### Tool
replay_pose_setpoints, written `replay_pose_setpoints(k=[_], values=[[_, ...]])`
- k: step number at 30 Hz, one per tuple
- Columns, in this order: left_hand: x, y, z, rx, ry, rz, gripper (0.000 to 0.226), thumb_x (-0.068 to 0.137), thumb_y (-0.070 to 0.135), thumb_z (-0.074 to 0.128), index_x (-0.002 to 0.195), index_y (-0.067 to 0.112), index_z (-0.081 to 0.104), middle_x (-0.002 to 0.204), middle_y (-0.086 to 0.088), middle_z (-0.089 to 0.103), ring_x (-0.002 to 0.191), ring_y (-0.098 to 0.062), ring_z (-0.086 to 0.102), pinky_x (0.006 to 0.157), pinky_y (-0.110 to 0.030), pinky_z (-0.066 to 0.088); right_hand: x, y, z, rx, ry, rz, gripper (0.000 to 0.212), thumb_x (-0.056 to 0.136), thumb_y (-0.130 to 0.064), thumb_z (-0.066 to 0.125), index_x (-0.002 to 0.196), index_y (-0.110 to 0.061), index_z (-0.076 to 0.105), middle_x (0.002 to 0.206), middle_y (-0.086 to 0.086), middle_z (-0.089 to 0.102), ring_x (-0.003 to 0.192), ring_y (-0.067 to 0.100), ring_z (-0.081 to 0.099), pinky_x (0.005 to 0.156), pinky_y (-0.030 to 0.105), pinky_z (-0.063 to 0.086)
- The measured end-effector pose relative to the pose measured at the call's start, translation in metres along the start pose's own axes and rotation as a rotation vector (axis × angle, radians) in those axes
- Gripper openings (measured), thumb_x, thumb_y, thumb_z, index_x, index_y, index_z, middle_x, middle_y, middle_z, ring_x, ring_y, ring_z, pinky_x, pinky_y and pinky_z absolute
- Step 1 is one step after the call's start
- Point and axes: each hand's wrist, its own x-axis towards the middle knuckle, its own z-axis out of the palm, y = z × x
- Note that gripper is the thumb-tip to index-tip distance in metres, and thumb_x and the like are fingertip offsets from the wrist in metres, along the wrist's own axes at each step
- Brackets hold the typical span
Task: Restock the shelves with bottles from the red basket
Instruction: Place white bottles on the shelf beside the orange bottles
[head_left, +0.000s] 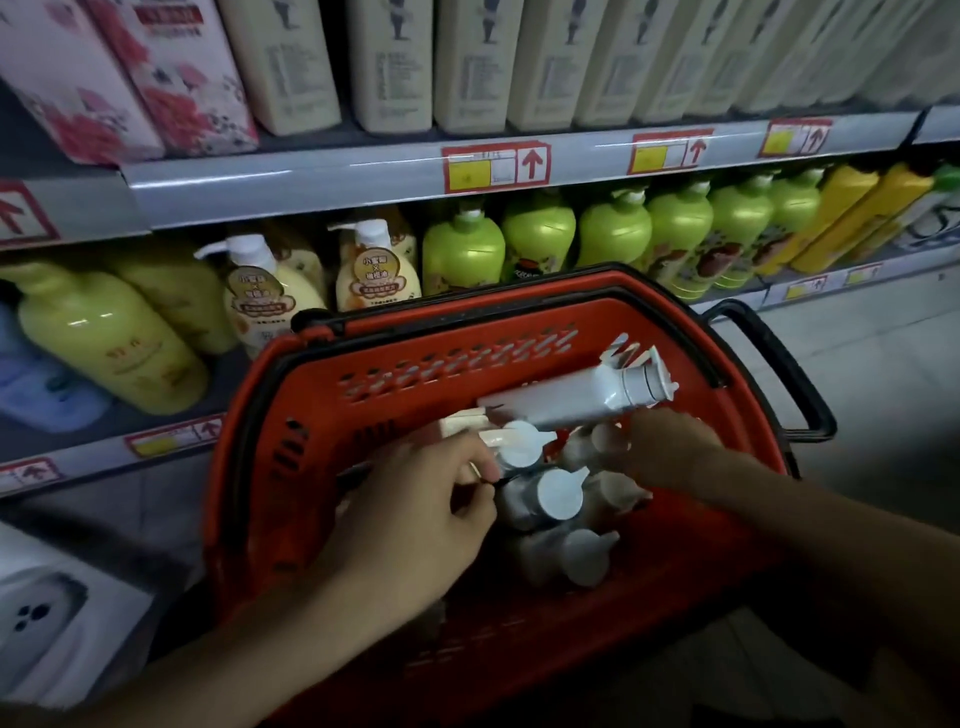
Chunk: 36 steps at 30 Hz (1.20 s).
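The only view came from a wide-angle camera worn on the person's head, looking forward and steeply down from close above the red basket, which filled the lower middle of the frame. Both hands, left and right, reached in from the bottom edge, very near the lens. The shelves stood just beyond the basket across the upper half, tilted and bowed by the wide lens, with the floor at the right edge.
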Motion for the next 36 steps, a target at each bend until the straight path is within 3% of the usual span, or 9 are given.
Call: replay_pose_setpoints(k=[3, 8, 14, 20, 26, 30, 33, 35, 36], values=[[0.0, 0.002, 0.004, 0.036, -0.026, 0.038, 0.01, 0.084, 0.03, 0.065, 0.094, 0.032, 0.064, 0.075, 0.011, 0.068, 0.074, -0.006, 0.064, 0.072, -0.035, 0.057, -0.001, -0.005, 0.018, 0.068, 0.011, -0.014, 0.031, 0.092, -0.034, 0.056, 0.104, -0.008, 0.069, 0.107, 0.013, 0.073, 0.098, 0.034, 0.07, 0.087, 0.043, 0.056], [0.006, 0.008, 0.008, 0.085, -0.017, 0.124, 0.012, 0.086, 0.025, 0.063, 0.096, 0.031, 0.064, 0.083, 0.013, 0.068, 0.082, -0.005, 0.063, 0.076, -0.034, 0.055, -0.011, -0.007, 0.012, -0.146, 0.277, -0.105, 0.033, 0.085, -0.053, 0.057, 0.093, -0.023, 0.069, 0.093, 0.002, 0.074, 0.088, 0.024, 0.07, 0.07, 0.031, 0.047], [0.022, -0.003, -0.001, 0.065, -0.057, 0.089, 0.019, 0.089, 0.023, 0.064, 0.105, 0.033, 0.062, 0.096, 0.013, 0.069, 0.086, -0.006, 0.065, 0.076, -0.034, 0.057, -0.035, -0.029, -0.032, -0.286, 0.554, -0.173, 0.068, 0.071, -0.086, 0.048, 0.058, -0.019, 0.054, 0.059, -0.003, 0.049, 0.057, 0.02, 0.049, 0.052, 0.026, 0.029], [0.04, 0.01, 0.001, -0.051, -0.023, 0.153, 0.053, 0.083, 0.03, 0.075, 0.131, 0.027, 0.051, 0.126, 0.009, 0.06, 0.108, -0.007, 0.058, 0.087, -0.027, 0.05, -0.073, -0.067, -0.083, -0.075, 0.823, -0.261, 0.072, 0.062, -0.079, 0.06, 0.042, -0.017, 0.03, 0.039, -0.005, 0.024, 0.036, 0.018, 0.029, 0.049, 0.02, 0.013], [0.054, 0.033, 0.02, -0.333, 0.119, 0.187, 0.069, 0.069, 0.031, 0.085, 0.128, 0.022, 0.05, 0.128, 0.003, 0.058, 0.118, -0.011, 0.058, 0.093, -0.038, 0.054, -0.105, -0.1, -0.103, 0.1, 1.025, -0.224, 0.07, 0.066, -0.072, 0.065, 0.044, -0.015, 0.03, 0.04, 0.001, 0.028, 0.045, 0.033, 0.042, 0.052, 0.026, 0.018], [0.069, 0.042, -0.002, -0.538, 0.26, 0.075, 0.076, 0.062, 0.025, 0.088, 0.121, 0.023, 0.04, 0.107, 0.01, 0.064, 0.098, -0.006, 0.065, 0.078, -0.032, 0.059, -0.111, -0.105, -0.107, 0.619, 0.958, -0.424, 0.076, 0.09, -0.067, 0.053, 0.047, -0.006, 0.041, 0.039, 0.009, 0.034, 0.043, 0.025, 0.039, 0.047, 0.033, 0.025], [0.078, 0.041, -0.039, -0.801, 0.109, -0.06, 0.085, 0.056, 0.0, 0.086, 0.126, 0.015, 0.041, 0.101, 0.004, 0.065, 0.089, -0.011, 0.065, 0.069, -0.026, 0.056, -0.089, -0.097, -0.103, 1.109, 0.792, -0.484, 0.068, 0.102, -0.049, 0.048, 0.058, 0.002, 0.04, 0.053, 0.023, 0.038, 0.05, 0.037, 0.036, 0.049, 0.042, 0.032], [0.076, 0.04, -0.066, -1.058, -0.086, -0.066, 0.079, 0.046, 0.001, 0.074, 0.121, 0.006, 0.051, 0.1, -0.011, 0.064, 0.091, -0.026, 0.062, 0.074, -0.037, 0.056, -0.071, -0.096, -0.093, 1.223, 0.441, -0.419, 0.058, 0.097, -0.054, 0.054, 0.079, 0.0, 0.059, 0.072, 0.017, 0.063, 0.066, 0.026, 0.059, 0.073, 0.039, 0.05], [0.072, 0.039, -0.078, -1.172, -0.194, -0.074, 0.073, 0.045, 0.002, 0.068, 0.117, 0.002, 0.055, 0.101, -0.018, 0.062, 0.093, -0.032, 0.059, 0.078, -0.04, 0.056, -0.066, -0.097, -0.085, 1.282, 0.173, -0.436, 0.055, 0.094, -0.059, 0.054, 0.099, -0.006, 0.069, 0.096, 0.009, 0.074, 0.092, 0.021, 0.069, 0.095, 0.043, 0.05]])
